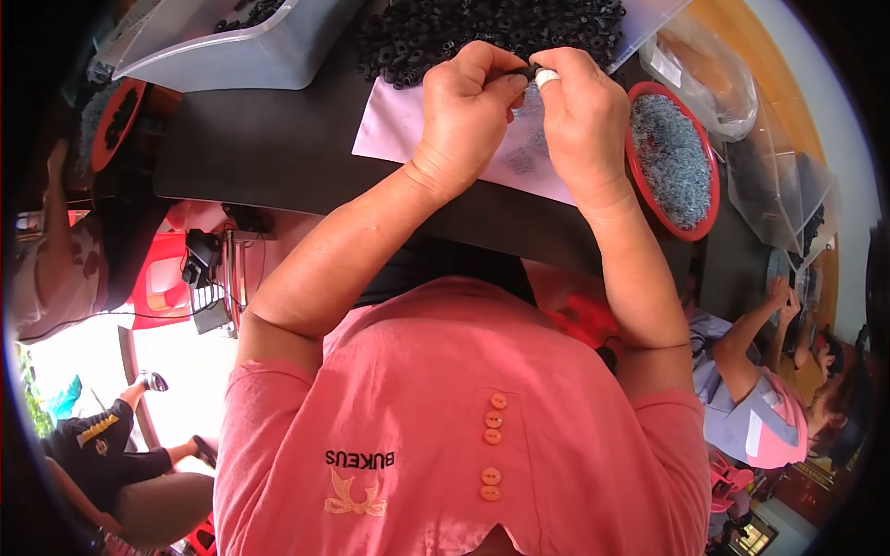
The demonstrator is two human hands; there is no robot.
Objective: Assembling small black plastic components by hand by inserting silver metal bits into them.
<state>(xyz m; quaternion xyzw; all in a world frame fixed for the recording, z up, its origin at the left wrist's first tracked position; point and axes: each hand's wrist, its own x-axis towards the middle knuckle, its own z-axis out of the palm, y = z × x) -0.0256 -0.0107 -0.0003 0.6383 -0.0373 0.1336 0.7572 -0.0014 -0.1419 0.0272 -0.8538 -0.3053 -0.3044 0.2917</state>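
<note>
Both my hands meet above the far part of the dark table, fingertips pinched around a small black plastic part (pixel 526 71). My left hand (pixel 471 113) is closed on one side of it, and my right hand (pixel 584 116) is closed on the other. A white wrap (pixel 547 78) covers part of a digit on my right hand. The fingers hide most of the part, so its exact kind cannot be made out. Under my hands lies a pink sheet (pixel 394 120) with small silvery pieces (pixel 528 153) scattered on it. Just beyond, a heap of black plastic parts (pixel 408 42) is piled up.
A red oval basin (pixel 633 153) full of small silvery pieces stands at right, near a clear plastic bag (pixel 709 79). At upper left sits a grey bin (pixel 218 69) with black parts. Other people sit at both sides; one person's hands (pixel 783 298) are raised at right.
</note>
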